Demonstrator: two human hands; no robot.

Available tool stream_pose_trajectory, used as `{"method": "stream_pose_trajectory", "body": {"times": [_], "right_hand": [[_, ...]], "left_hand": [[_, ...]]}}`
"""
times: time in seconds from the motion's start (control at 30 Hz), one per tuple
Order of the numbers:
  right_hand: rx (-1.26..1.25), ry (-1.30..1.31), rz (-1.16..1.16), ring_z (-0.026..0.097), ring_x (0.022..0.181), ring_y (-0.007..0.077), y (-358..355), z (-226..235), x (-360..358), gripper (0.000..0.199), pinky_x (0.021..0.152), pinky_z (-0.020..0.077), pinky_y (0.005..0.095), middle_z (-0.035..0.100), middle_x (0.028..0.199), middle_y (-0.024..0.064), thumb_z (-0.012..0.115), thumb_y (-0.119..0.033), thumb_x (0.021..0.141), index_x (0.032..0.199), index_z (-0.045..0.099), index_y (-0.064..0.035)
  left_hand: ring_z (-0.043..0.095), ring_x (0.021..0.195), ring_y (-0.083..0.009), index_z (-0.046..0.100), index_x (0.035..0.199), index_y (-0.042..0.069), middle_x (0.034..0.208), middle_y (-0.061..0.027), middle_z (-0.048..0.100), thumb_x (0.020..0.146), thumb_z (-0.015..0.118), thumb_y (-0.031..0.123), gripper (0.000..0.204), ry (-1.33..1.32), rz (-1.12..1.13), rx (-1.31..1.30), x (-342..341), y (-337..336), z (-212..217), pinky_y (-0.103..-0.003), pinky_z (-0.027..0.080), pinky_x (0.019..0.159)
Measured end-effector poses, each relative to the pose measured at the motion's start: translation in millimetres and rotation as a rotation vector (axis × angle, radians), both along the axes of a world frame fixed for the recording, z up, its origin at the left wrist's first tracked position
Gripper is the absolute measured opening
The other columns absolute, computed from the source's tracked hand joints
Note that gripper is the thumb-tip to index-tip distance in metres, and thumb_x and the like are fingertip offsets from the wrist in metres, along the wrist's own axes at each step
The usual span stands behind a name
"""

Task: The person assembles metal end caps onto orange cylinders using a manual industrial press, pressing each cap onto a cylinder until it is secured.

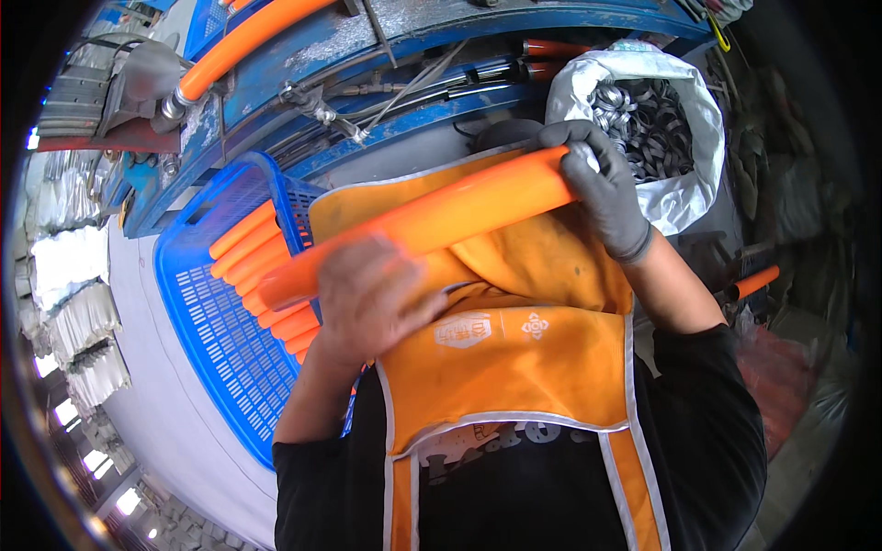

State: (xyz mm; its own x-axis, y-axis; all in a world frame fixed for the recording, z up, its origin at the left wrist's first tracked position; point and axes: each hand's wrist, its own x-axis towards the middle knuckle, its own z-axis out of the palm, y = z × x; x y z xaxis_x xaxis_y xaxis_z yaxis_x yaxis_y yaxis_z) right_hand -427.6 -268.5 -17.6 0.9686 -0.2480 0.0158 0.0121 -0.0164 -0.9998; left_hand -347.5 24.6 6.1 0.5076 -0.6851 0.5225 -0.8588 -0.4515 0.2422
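Workpiece: one orange tube [487, 200], smooth and straight-sided, lying aslant across the front of the person, its right end higher in the view than its left.
Right hand: the right hand [606, 188], in a grey glove [628, 230], is closed about the tube's right end, fingers over the upper side and thumb on the near side.
Right-end detail: a small pale piece [588, 157] shows between thumb and fingers at the tube mouth; its exact kind cannot be told.
Left hand: the left hand [372, 294], ungloved, lies over the near side of the tube, close to its left end; motion blur hides the fingers, so whether it grips or merely touches cannot be told.
Tube position relative to grip: most of the length spans the gap between the hands; a short section extends left past the left hand.
Underlying surface: an orange apron [514, 367] with pale edging, spread below the tube.
Left side: a blue basket [207, 367] with slotted walls, containing a stack of orange tubes [246, 246]; the held tube's left end overlaps them in view.
Right side: a white sack [687, 197], open at the top, filled with grey rings [652, 129], just beyond the right hand.
Far side: a blue bench [533, 35].
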Motion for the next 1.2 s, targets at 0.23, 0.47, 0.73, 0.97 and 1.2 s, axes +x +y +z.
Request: {"method": "stream_pose_trajectory", "body": {"times": [0.23, 0.47, 0.73, 0.97, 1.2], "right_hand": [[0.122, 0.021, 0.100, 0.057, 0.102, 0.0116, 2, 16, -3, 0.034, 0.092, 0.0447, 0.0262, 0.062, 0.110, 0.0055, 0.048, -0.022, 0.098, 0.125, 0.055, -0.0008], [-1.218, 0.499, -0.099, 0.063, 0.099, 0.0390, -172, -115, -13, 0.029, 0.086, 0.0506, 0.0458, 0.065, 0.116, 0.0200, 0.064, -0.024, 0.088, 0.108, 0.067, -0.0039], [-1.230, 0.959, 0.008, 0.064, 0.109, 0.0341, -216, -184, -59, 0.029, 0.092, 0.0517, 0.0451, 0.065, 0.119, 0.0173, 0.052, -0.027, 0.094, 0.108, 0.070, -0.0088], [0.193, 0.283, -0.200, 0.059, 0.097, 0.0095, -160, -101, -26, 0.032, 0.082, 0.0516, 0.0269, 0.064, 0.107, 0.0018, 0.065, -0.022, 0.092, 0.116, 0.060, -0.0004], [-0.706, -0.008, 0.261, 0.056, 0.116, 0.0180, -39, 16, -3, 0.072, 0.103, 0.0434, 0.0338, 0.058, 0.124, 0.0075, 0.085, -0.024, 0.073, 0.133, 0.052, -0.0034]], "left_hand": [[0.051, 0.129, -0.0303, 0.056, 0.127, 0.004, 0.135, -0.0145, 0.055, 0.079, 0.081, 0.038, 0.065, 1.541, -0.285, -0.776, -11, -5, -36, -0.048, 0.040, 0.109], [0.051, 0.129, -0.0379, 0.037, 0.144, 0.005, 0.141, -0.0172, 0.051, 0.092, 0.064, 0.047, 0.073, 1.119, -0.253, -0.905, 56, 19, -17, -0.053, 0.034, 0.114], [0.060, 0.113, -0.0285, 0.049, 0.131, -0.004, 0.119, -0.0178, 0.063, 0.085, 0.073, 0.012, 0.054, 0.441, 0.308, -0.378, 82, 76, 16, -0.042, 0.045, 0.102], [0.066, 0.100, -0.0284, 0.058, 0.123, 0.002, 0.109, -0.0153, 0.067, 0.072, 0.081, 0.014, 0.057, 0.537, 0.224, 0.092, 56, 41, 20, -0.037, 0.051, 0.088], [0.066, 0.099, -0.0326, 0.060, 0.120, 0.001, 0.107, -0.0183, 0.067, 0.073, 0.078, 0.017, 0.053, 0.836, 0.022, 0.333, 27, 13, 13, -0.036, 0.051, 0.086]]}}
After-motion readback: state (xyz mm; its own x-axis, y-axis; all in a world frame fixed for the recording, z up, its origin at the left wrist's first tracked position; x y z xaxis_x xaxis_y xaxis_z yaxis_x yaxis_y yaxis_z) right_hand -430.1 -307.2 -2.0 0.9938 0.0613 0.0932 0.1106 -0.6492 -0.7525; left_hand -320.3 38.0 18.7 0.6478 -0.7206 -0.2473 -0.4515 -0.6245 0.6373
